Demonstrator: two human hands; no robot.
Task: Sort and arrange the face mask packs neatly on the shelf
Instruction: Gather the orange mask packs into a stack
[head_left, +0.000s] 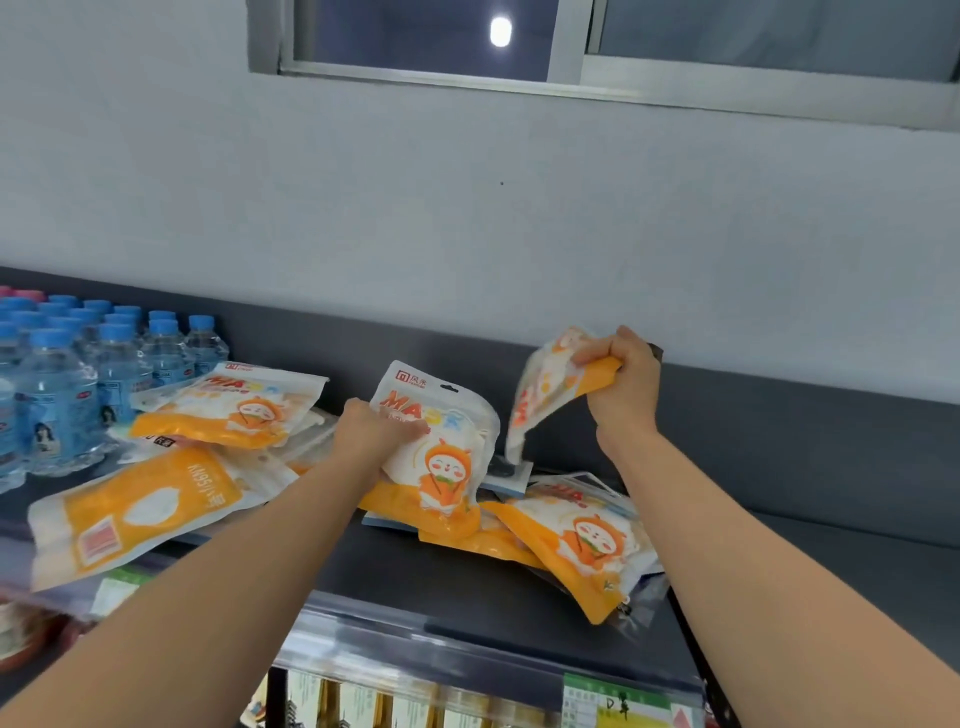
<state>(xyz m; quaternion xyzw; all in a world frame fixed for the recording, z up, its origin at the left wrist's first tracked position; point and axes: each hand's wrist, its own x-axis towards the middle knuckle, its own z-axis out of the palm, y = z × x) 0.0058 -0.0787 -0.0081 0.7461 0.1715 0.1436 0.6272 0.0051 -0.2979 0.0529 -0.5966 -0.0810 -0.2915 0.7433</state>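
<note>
Several orange-and-white face mask packs lie scattered on the dark top shelf (452, 566). My left hand (371, 434) grips one upright pack (441, 447) with a cartoon figure at the shelf's middle. My right hand (626, 379) holds a second pack (545, 395) by its orange bottom edge, lifted and hanging upside down near the back wall. A loose heap of packs (228, 410) lies at the left, one back-side-up pack (135, 512) overhangs the front edge, and another pile (582, 535) sits under my right arm.
Small water bottles with blue caps (67, 384) stand in a block at the far left of the shelf. A grey wall and a window (519, 47) rise behind. Price tags (618, 701) run along the shelf's front rail, with goods on the shelf below.
</note>
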